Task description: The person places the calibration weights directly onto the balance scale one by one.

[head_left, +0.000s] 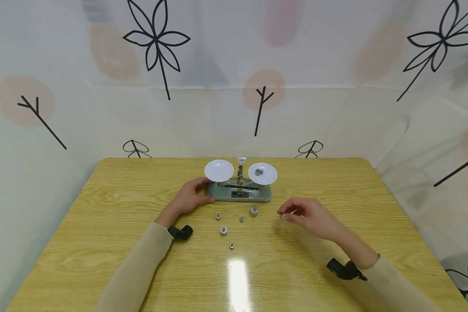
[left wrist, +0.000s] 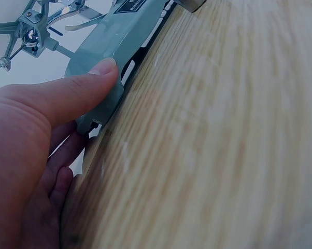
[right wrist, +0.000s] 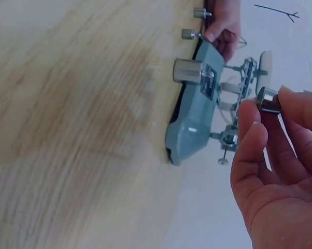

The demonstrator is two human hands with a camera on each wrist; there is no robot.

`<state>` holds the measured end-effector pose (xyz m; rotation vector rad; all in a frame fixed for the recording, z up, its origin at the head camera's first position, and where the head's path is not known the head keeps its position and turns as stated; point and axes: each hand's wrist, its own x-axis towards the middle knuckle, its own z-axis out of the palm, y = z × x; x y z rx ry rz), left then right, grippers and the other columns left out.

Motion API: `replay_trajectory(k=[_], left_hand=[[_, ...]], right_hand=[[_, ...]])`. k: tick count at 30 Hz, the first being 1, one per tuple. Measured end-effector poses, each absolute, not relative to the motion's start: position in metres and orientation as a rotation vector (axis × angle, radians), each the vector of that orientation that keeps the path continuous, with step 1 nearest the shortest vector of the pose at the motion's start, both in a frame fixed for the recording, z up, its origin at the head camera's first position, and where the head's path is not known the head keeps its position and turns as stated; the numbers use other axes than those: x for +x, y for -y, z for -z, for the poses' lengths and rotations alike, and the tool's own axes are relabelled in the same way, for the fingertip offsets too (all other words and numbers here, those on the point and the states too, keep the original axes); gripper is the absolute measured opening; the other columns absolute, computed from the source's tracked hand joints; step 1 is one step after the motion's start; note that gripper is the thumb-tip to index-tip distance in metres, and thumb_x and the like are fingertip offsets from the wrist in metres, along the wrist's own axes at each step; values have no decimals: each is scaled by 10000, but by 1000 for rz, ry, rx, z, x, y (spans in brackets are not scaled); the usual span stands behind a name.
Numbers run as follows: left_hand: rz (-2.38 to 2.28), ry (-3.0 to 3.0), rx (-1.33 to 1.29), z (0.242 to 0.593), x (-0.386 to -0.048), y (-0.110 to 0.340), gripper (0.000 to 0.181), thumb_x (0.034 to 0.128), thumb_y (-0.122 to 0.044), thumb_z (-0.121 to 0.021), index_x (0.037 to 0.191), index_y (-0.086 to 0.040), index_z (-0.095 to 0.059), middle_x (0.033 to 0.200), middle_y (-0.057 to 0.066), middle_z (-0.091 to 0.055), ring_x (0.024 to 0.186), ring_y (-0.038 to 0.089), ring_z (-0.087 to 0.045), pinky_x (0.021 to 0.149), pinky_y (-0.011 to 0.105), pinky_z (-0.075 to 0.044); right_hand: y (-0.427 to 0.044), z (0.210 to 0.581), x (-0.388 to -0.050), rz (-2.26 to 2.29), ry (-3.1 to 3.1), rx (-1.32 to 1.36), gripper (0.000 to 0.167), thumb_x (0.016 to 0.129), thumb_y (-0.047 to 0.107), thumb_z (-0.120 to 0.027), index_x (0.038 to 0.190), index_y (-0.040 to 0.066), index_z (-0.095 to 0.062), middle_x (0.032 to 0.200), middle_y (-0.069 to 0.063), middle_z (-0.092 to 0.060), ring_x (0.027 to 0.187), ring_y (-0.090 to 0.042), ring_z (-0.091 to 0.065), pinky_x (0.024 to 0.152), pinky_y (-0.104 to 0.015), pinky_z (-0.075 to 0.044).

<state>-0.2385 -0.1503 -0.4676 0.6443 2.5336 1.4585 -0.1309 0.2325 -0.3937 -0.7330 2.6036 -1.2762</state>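
Observation:
A green-grey balance scale [head_left: 222,193] stands near the table's far edge with two white pans. My left hand [head_left: 188,197] grips the left end of its base, the thumb [left wrist: 88,85] on the front face and the fingers behind. Between the thumb and fingers of my right hand [head_left: 312,216] a small metal weight [right wrist: 269,101] is pinched, held above the table to the right of the scale. The left pan [head_left: 219,170] bears nothing visible. Small metal weights [head_left: 258,172] sit on the right pan [head_left: 270,177].
Several knobbed weights stand on the wooden table [head_left: 101,242] before the scale: a large one [head_left: 254,211] by its base, a medium one [head_left: 224,231] nearer, and smaller ones around, such as the nearest weight [head_left: 232,246]. A patterned cloth [head_left: 210,121] hangs behind.

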Motion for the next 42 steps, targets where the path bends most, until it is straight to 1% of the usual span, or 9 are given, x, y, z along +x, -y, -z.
replay_trajectory(k=[4, 7, 15, 18, 25, 30, 36, 42], left_hand=[[-1452, -2536, 631, 467, -238, 150, 591, 826, -186, -837, 1363, -128, -597, 1405, 61, -552, 1375, 264, -422, 1135, 469, -328], [-1452, -2535, 630, 467, -238, 150, 589, 828, -183, -835, 1364, -129, -597, 1407, 59, -551, 1376, 261, -421, 1136, 464, -327], [-1466, -2534, 651, 468, -238, 150, 592, 828, -189, -836, 1367, -136, -596, 1409, 58, -551, 1380, 264, -419, 1137, 470, -326], [-1481, -2526, 655, 468, -238, 149, 589, 827, -187, -837, 1363, -135, -599, 1407, 57, -554, 1383, 260, -416, 1140, 467, -323], [-1504, -2509, 672, 469, -240, 149, 583, 828, -176, -835, 1358, -123, -600, 1405, 70, -554, 1382, 270, -416, 1138, 477, -322], [-1477, -2525, 670, 470, -241, 149, 579, 835, -176, -830, 1362, -129, -596, 1416, 57, -544, 1388, 259, -407, 1143, 463, -319], [-1460, -2539, 673, 470, -240, 149, 572, 838, -172, -827, 1358, -120, -597, 1415, 66, -544, 1388, 271, -408, 1141, 475, -320], [-1458, -2540, 664, 470, -240, 150, 579, 837, -182, -829, 1363, -122, -594, 1414, 58, -547, 1388, 261, -409, 1143, 466, -319]], right_hand=[[-234, 389, -134, 1276, -2623, -721, 94, 946, 67, -684, 1036, 73, -711, 1010, 23, -706, 907, -147, -647, 742, -280, -568], [-235, 385, -136, 1288, -2631, -727, 98, 945, 60, -684, 1037, 72, -713, 1014, -5, -709, 908, -150, -650, 741, -280, -569], [-240, 378, -145, 1304, -2644, -722, 114, 943, 44, -682, 1033, 107, -715, 1043, -92, -710, 915, -155, -659, 761, -271, -575], [-242, 376, -149, 1316, -2635, -716, 117, 945, 40, -677, 1040, 100, -712, 1061, -110, -704, 927, -163, -658, 774, -272, -576], [-245, 368, -155, 1327, -2632, -704, 129, 939, 34, -683, 1045, 103, -709, 1060, -70, -703, 945, -166, -661, 792, -278, -577], [-247, 366, -160, 1328, -2632, -702, 133, 940, 35, -682, 1058, 92, -702, 1062, -86, -703, 956, -187, -663, 794, -278, -577], [-248, 362, -168, 1309, -2654, -699, 136, 940, 36, -683, 1065, 80, -714, 1045, -54, -711, 950, -200, -670, 791, -268, -576], [-247, 356, -176, 1292, -2645, -719, 119, 945, 61, -686, 1059, 74, -719, 1048, -56, -712, 954, -195, -671, 802, -269, -572]])
